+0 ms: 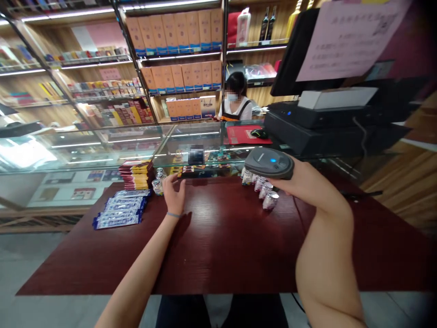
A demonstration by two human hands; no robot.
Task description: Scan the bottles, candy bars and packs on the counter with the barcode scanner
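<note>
My right hand (296, 173) is wrapped round a dark grey barcode scanner (269, 162) with a blue light on top. Below the scanner, small silver-lidded jars (270, 200) stand in a slanting row on the dark red table, the far ones partly covered by it. My left hand (175, 195) has its thumb and fingers apart and holds nothing that I can see. Just left of its fingers are a few more small jars (157, 186); whether they touch is hard to tell. Beside those lie a stack of red and yellow packets (135, 174) and several blue and white sachets (120, 210).
A glass display counter (112, 141) runs along the table's far edge. At the right stand a black monitor (293, 54) and a black box-shaped machine (290, 123). A mouse (259, 133) rests on a red sheet (239, 135). A masked person (235, 102) is behind the counter.
</note>
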